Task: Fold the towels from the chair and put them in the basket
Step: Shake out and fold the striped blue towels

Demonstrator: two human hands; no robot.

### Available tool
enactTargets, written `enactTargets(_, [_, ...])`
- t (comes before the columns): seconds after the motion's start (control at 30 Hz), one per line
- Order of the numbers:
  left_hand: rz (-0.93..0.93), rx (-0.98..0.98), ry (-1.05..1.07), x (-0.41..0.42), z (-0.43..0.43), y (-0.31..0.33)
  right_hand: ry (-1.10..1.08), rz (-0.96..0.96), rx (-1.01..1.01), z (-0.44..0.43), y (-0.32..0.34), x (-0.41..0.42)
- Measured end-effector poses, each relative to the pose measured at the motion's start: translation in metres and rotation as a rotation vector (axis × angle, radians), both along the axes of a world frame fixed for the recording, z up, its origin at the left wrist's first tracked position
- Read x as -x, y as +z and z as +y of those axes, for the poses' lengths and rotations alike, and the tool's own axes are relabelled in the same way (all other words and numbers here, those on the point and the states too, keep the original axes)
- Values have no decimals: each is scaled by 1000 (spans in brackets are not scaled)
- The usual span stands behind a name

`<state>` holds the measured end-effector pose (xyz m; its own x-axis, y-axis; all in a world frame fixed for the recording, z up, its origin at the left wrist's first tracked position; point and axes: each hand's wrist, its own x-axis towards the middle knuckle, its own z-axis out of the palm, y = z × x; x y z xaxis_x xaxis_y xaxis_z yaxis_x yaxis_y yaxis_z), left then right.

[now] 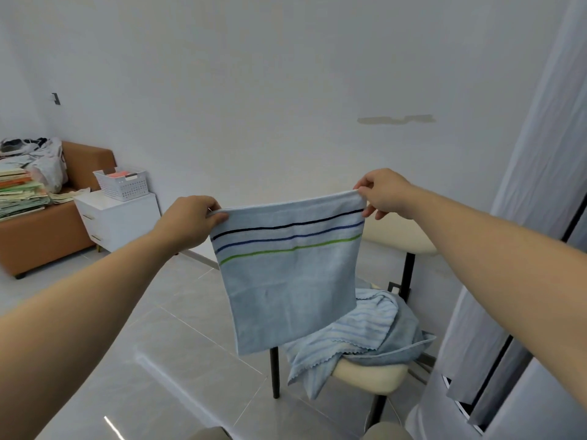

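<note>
A light blue towel (292,287) with a black, a blue and a green stripe is held up in the air, stretched flat between the two hands. Its upper left corner is pinched by the left hand (190,219), with the fingers curled round the hem, and its upper right corner is pinched between the thumb and fingers of the right hand (384,193), which is held a little higher. The towel hangs straight down from the hands, apparently doubled over. Below the right hand and partly hidden behind the hanging towel, a chair (368,374) with a cream seat and black legs is seen. On that seat a striped blue and white towel (352,328) lies crumpled over a plain blue towel (403,338), with one edge drooping off the front. Well to the left of the left hand and farther away, a white perforated basket (122,184) is set on a white drawer cabinet (120,220), and something pink is visible inside it. Beyond the cabinet, farther left, a brown bench (41,236) is loaded with a stack of papers (19,192). To the right of the right hand a pale curtain (540,185) hangs.
</note>
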<state>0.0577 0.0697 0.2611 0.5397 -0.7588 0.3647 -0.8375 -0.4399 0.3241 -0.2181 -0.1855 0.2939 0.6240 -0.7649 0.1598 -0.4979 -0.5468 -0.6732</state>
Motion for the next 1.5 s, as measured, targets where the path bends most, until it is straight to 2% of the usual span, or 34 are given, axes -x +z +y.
enactTargets(0.1, [198,50,-49,5,-1,3,6,19,-45,0,2,10])
enactTargets(0.23, [599,153,-148,6,-6,4,-63,-222,-154,-6,8,28])
enactTargets(0.33, [763,184,-221,5,-20,3,-127,-363,-182,-15,3,43])
enactTargets(0.47, [778,152,-225,4,-65,-16,-214,-373,-167,-44,-19,51])
enactTargets(0.63, [759,47,-160,-1,-146,-67,-333,-154,-177,-101,-74,38])
enactTargets(0.73, [893,48,-97,-5,-195,-108,-348,-113,-301,-141,-123,22])
enactTargets(0.9, [1027,166,-4,-10,-236,-157,-411,-118,-302,-173,-186,7])
enactTargets(1.1, [1202,316,170,0,-221,-194,-500,-259,-297,-143,-225,9])
enactTargets(1.23, [1250,268,264,16,-189,-227,-551,-165,-216,-108,-254,24])
enactTargets(1.5, [1407,133,443,67,-130,-289,-588,-13,-322,-46,-313,59])
